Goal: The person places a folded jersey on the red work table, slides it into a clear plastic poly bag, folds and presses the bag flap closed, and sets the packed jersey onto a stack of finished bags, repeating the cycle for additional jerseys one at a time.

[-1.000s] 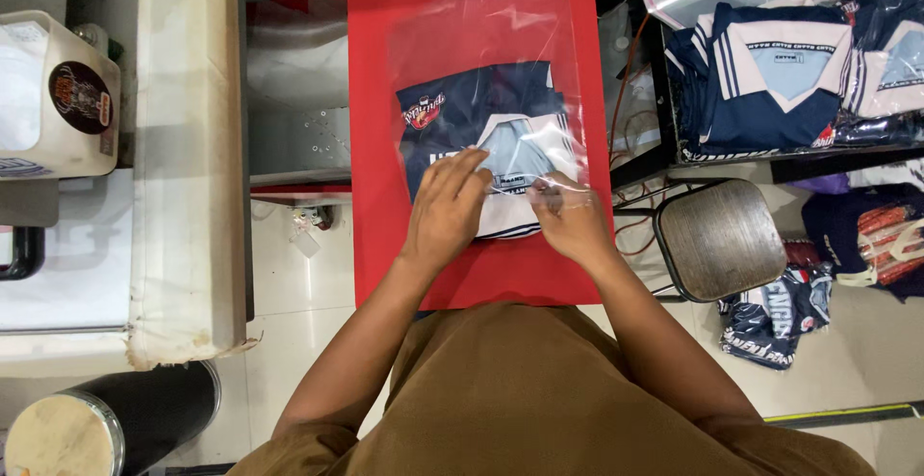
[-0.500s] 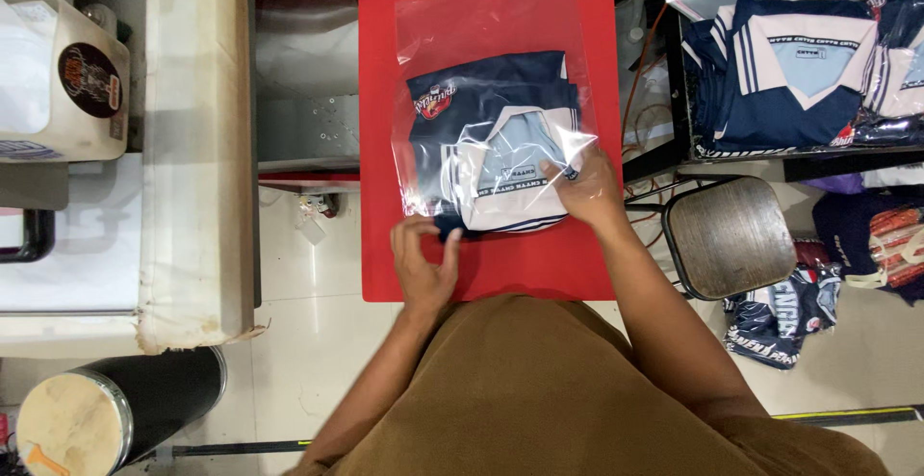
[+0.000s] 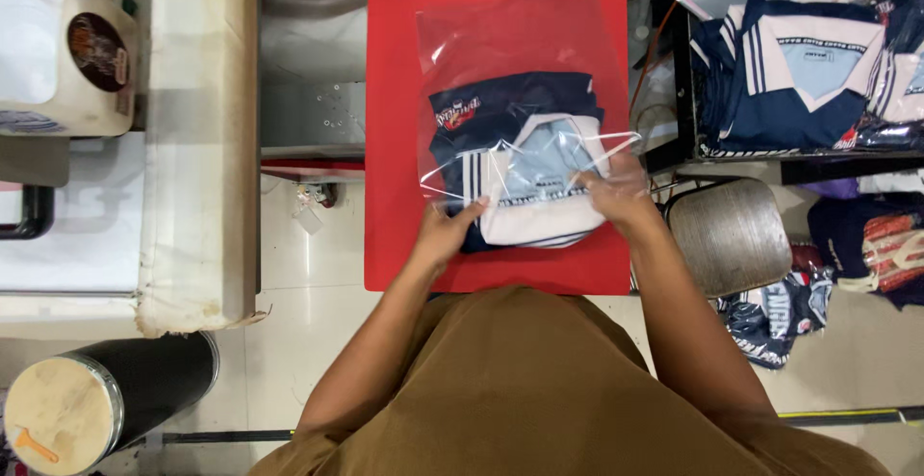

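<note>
- Red counter (image 3: pixel 395 101): carries a clear plastic bag (image 3: pixel 510 43), mouth toward the person.
- Folded navy and white shirt (image 3: pixel 515 163): mostly inside the bag, bottom edge protruding.
- Left hand (image 3: pixel 445 237): pinching the shirt's near corner.
- Right hand (image 3: pixel 616 192): gripping the bag's edge.
- Judged step: bagging the shirt; next, seating it fully.

Left hand (image 3: pixel 445 235) gripping the near edge of a clear plastic bag (image 3: pixel 515 81) on a red tabletop (image 3: pixel 395 101), right hand (image 3: pixel 618 192) pinching its right side, folded navy jersey (image 3: pixel 515 163) partly inside
</note>
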Action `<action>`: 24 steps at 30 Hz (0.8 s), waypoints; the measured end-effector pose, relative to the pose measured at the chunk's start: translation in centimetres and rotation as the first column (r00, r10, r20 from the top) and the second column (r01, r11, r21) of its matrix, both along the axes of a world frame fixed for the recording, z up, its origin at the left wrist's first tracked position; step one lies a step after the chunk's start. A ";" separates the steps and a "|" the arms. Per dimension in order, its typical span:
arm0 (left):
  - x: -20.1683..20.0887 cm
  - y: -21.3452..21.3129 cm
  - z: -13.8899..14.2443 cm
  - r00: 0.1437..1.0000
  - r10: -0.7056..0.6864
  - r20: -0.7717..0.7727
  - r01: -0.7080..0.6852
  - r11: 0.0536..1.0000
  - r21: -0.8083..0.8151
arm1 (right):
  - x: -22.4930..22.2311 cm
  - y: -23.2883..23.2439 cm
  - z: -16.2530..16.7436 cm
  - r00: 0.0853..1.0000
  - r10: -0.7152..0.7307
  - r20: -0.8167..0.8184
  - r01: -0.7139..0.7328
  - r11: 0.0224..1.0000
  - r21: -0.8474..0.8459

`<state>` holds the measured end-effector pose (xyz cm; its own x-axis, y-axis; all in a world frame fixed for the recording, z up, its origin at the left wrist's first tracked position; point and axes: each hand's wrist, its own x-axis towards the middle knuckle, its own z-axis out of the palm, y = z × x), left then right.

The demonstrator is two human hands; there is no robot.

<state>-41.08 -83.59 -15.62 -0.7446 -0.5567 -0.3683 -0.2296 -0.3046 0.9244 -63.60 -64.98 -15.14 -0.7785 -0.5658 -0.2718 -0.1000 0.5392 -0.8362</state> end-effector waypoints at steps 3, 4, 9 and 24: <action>0.6 3.0 0.5 0.995 -0.051 0.087 0.058 0.995 -0.080 | 2.4 2.9 1.1 0.930 0.171 -0.327 -0.116 0.976 0.183; 0.4 3.6 0.5 0.980 -0.079 0.181 0.106 0.983 -0.147 | 3.4 3.1 1.6 0.913 0.207 -0.353 -0.173 0.977 0.125; -0.8 4.5 0.6 0.990 -0.140 0.019 0.129 0.951 0.282 | 6.3 0.6 6.3 0.731 0.600 -0.324 -0.575 0.798 0.178; 5.2 2.6 6.4 0.989 0.133 0.069 -0.028 0.615 -0.788 | 11.1 -3.3 3.8 0.665 0.470 -0.581 -0.178 0.855 0.488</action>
